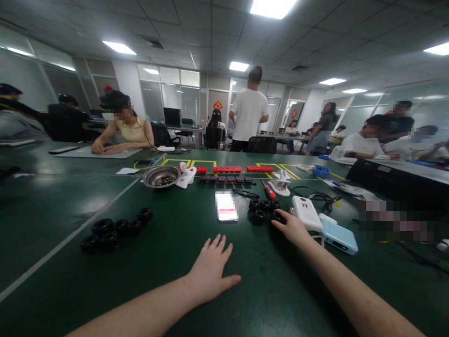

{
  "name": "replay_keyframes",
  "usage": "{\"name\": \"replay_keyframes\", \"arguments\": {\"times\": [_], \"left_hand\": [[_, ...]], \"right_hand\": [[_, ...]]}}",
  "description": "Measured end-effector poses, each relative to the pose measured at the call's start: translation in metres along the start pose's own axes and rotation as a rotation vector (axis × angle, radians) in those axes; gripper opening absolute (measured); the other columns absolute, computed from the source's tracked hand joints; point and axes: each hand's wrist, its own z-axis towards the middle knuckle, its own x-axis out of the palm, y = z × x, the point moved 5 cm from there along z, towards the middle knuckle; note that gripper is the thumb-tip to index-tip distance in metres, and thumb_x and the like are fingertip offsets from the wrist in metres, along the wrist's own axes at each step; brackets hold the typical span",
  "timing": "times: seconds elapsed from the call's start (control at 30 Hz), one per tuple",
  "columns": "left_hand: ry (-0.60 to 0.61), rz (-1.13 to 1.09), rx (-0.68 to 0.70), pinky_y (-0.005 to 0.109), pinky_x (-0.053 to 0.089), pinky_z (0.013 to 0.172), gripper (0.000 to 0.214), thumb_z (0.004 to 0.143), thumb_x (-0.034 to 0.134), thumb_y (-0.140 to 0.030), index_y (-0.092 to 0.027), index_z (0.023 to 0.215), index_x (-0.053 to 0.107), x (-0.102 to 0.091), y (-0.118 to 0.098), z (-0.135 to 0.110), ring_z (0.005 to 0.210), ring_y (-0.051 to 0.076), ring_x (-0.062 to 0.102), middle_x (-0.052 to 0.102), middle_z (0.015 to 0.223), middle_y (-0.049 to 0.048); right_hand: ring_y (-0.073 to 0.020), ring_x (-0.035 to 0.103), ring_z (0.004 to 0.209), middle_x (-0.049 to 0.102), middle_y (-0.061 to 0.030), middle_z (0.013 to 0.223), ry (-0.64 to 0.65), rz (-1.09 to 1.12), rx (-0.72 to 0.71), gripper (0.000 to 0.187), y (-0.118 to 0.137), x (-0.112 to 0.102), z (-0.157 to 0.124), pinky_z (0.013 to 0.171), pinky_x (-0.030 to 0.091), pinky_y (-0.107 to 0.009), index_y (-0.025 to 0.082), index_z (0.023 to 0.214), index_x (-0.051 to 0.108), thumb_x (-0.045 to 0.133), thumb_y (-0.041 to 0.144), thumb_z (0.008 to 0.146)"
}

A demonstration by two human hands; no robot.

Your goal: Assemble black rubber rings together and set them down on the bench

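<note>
My left hand (213, 267) lies on the green table with its fingers spread and nothing in it. My right hand (289, 225) has its fingers closed on a small black toy tyre (278, 215), partly hidden by them. Beside it, several more black tyres (258, 216) sit in a cluster. A second group of black tyres (109, 238) rests on the left side. Between the hands and the row of parts is a phone (226, 206) with a lit screen. Close to my right hand stand a white power bank (306, 213) and a light blue power bank (339, 237).
A metal bowl (149, 180) with small parts stands farther back. Red blocks (227, 169) and black parts (227, 179) form rows. A red screwdriver (270, 192), white stand (280, 186), blue tray (320, 171) and cables (317, 195) lie right. A person (128, 128) sits opposite.
</note>
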Motion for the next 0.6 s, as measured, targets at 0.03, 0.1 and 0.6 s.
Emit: {"name": "replay_keyframes", "arguments": {"times": [0.03,0.1,0.6], "left_hand": [[-0.002,-0.005,0.001,0.049,0.016,0.101,0.073,0.071,0.044,-0.06,-0.017,0.129,0.032,0.001,0.0,0.0,0.127,0.03,0.015,0.023,0.138,0.0143],[-0.004,-0.02,-0.001,0.05,0.016,0.101,0.073,0.071,0.044,-0.06,-0.018,0.129,0.031,0.002,0.001,0.0,0.128,0.03,0.015,0.022,0.139,0.0139],[0.351,-1.258,0.002,0.037,0.041,0.084,0.021,0.07,0.061,-0.034,-0.027,0.091,0.063,0.012,-0.079,-0.06,0.097,0.022,0.052,0.059,0.101,-0.0005]], "right_hand": [[-0.0254,0.057,0.095,0.06,-0.0131,0.104,-0.008,0.001,0.003,0.047,0.001,0.002,0.005,0.081,0.043,-0.033,0.011,0.117,0.048,0.051,0.031,0.075],[-0.0249,0.056,0.097,0.06,-0.0123,0.105,-0.02,0.004,0.008,0.047,0.002,0.004,0.012,0.083,0.042,-0.032,0.012,0.117,0.048,0.051,0.032,0.075],[-0.0235,0.058,0.095,0.061,-0.0088,0.107,0.087,0.167,-0.098,0.047,-0.028,-0.036,-0.12,0.083,0.046,-0.034,0.016,0.114,0.051,0.051,0.035,0.071]]}}
